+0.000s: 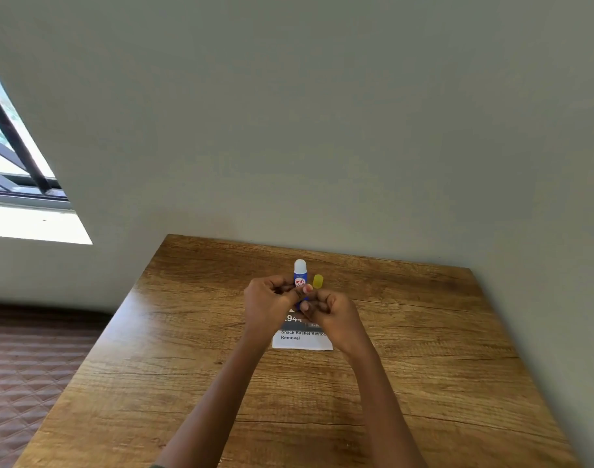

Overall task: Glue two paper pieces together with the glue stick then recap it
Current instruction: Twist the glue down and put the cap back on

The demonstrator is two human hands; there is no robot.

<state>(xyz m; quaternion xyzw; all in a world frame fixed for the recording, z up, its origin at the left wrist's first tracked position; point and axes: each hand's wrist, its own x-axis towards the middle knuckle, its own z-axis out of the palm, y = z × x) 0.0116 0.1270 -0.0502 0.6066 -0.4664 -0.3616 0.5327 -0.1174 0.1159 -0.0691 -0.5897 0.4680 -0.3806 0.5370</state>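
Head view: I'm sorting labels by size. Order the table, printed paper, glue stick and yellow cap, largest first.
table
printed paper
glue stick
yellow cap
Paper and stick are partly covered, but the order holds.

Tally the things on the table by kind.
glue stick: 1
yellow cap: 1
printed paper: 1 in view
Total: 3
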